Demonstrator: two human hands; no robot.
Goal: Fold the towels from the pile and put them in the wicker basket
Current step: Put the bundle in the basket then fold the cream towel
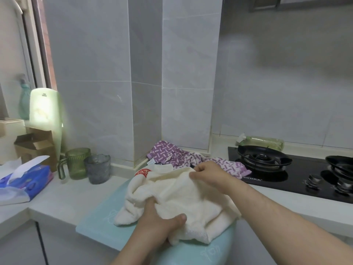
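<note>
One cream towel [181,194] — rumpled, possibly red-labelled

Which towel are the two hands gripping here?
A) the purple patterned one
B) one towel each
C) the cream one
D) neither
C: the left hand and the right hand both grip the cream towel, while the purple patterned towel lies behind it by the wall.
</note>
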